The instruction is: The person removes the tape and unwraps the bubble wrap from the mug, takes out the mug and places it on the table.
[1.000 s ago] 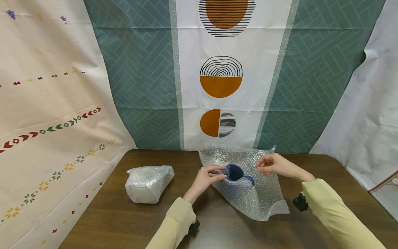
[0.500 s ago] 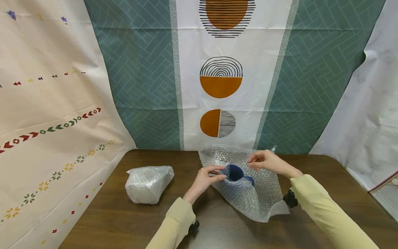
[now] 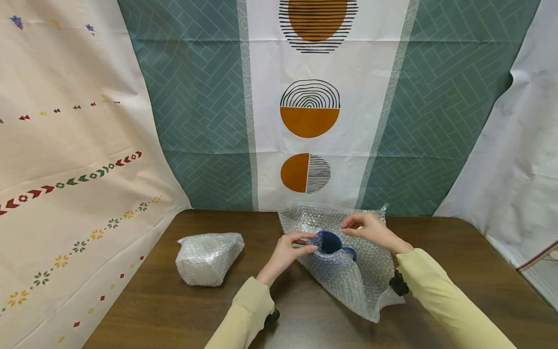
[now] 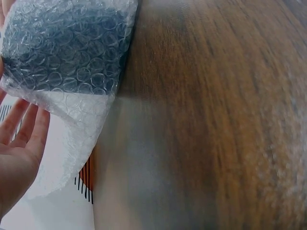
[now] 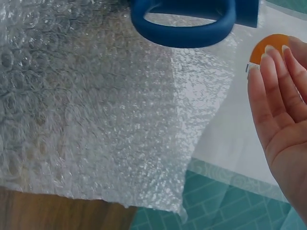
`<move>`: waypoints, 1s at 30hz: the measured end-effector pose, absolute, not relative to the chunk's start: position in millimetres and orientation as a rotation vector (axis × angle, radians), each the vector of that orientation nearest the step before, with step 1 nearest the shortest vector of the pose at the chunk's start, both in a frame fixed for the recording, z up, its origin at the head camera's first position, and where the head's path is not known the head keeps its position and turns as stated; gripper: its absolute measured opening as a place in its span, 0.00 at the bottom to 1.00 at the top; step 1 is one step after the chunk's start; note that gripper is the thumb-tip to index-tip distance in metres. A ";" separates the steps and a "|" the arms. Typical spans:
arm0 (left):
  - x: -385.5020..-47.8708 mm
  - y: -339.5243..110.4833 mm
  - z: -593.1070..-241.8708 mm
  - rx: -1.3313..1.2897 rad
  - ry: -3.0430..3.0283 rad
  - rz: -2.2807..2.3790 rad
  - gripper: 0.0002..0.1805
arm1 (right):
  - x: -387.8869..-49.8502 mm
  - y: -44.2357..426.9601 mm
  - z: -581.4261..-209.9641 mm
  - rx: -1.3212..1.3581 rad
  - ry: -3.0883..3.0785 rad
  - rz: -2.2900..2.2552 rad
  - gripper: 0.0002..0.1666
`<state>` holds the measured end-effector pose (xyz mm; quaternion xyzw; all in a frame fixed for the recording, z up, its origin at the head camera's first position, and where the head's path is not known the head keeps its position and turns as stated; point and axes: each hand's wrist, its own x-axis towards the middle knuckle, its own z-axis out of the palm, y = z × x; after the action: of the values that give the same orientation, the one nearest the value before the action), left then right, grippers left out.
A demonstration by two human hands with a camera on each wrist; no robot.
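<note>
A blue mug [image 3: 330, 242] with a handle [image 5: 184, 37] sits on a sheet of clear bubble wrap [image 3: 335, 274]. One side of the sheet is folded up around the mug's near left side. At the mug's left rim, my left hand [image 3: 284, 248] pinches the wrap between thumb and fingers. The left wrist view shows bubble wrap [image 4: 72, 52] over a dark blue surface, with the left hand's fingers behind its edge. My right hand [image 3: 369, 230] hovers above the sheet, right of and behind the mug. Its fingers [image 5: 271, 93] are extended and hold nothing.
A bundle wrapped in bubble wrap [image 3: 207, 259] lies on the left of the brown wooden table [image 3: 174, 320]. Behind the table hangs a green and white patterned cloth [image 3: 205, 121]. Pale cloths hang at both sides.
My right hand has moved left over the sheet, closer to the mug. The sheet's front corner has shifted slightly toward me. My left hand has stayed in place at the rim.
</note>
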<state>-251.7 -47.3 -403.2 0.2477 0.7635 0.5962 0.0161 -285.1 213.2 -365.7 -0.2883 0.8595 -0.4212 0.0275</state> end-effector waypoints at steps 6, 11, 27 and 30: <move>-251.6 -46.9 -404.0 0.769 2.366 1.858 0.18 | -285.7 210.5 -374.1 -0.900 2.653 -1.290 0.18; -252.1 -46.9 -404.5 0.768 2.367 1.856 0.17 | -285.2 208.4 -376.4 -0.926 2.655 -1.255 0.23; -252.4 -47.0 -405.4 0.775 2.398 1.833 0.18 | -285.1 211.3 -389.8 -0.907 2.423 -1.256 0.28; -252.2 -46.9 -405.2 0.768 2.409 1.824 0.18 | -284.3 210.9 -390.9 -0.875 2.398 -1.275 0.27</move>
<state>-252.2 -46.9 -405.2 0.2465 0.7725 0.5851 0.0120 -284.3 210.9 -390.9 -0.3034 0.8316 -0.4424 0.1436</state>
